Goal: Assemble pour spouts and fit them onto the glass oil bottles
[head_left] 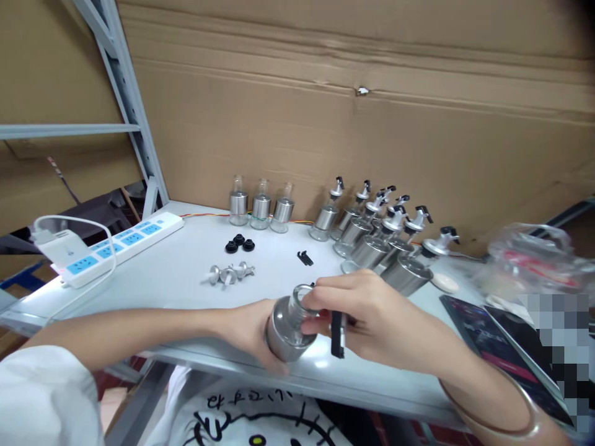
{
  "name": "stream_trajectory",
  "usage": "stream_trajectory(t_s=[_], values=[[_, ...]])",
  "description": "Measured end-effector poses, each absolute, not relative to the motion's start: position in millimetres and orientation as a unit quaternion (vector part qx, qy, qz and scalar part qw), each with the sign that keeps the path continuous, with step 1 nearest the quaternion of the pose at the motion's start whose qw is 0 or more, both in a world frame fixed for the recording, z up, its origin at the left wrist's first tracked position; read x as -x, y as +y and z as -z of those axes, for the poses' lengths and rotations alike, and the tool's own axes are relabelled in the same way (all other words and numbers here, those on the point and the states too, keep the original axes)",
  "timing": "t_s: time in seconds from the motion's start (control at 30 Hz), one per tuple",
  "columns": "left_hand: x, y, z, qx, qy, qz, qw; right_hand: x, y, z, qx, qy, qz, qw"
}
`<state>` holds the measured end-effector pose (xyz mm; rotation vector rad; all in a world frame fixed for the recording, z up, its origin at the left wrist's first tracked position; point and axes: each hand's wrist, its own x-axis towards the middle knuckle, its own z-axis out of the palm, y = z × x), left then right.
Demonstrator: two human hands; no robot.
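My left hand (253, 331) is wrapped round the steel-sleeved body of a small glass bottle (287, 331), tilted over the table's near edge. My right hand (372, 316) is closed at the bottle's mouth, fingers pinched on its rim, with a black plastic piece (338, 334) held under the palm. On the white table (186, 279) lie three black stoppers (239, 244), three silver spout parts (230, 273) and one small black clip (305, 257). Three bottles without tops (260, 207) stand at the back. Several bottles fitted with spouts (381, 232) stand to the right.
A white and blue power strip (118, 244) with a plugged-in adapter (56, 244) lies at the table's left. A dark phone (493, 344) and a clear plastic bag (534, 260) sit at the right. A cardboard wall stands behind, with a metal rack (125, 99) at the left.
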<state>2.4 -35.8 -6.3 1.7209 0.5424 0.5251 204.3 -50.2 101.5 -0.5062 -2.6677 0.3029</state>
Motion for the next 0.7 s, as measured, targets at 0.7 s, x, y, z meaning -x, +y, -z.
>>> stream_trajectory(t_s=[0.7], values=[[-4.1, -35.8, 20.9, -0.667, 0.202, -0.223, 0.681, -177.3, 149.6, -88.9, 0.612, -0.748, 0.079, 0.243]])
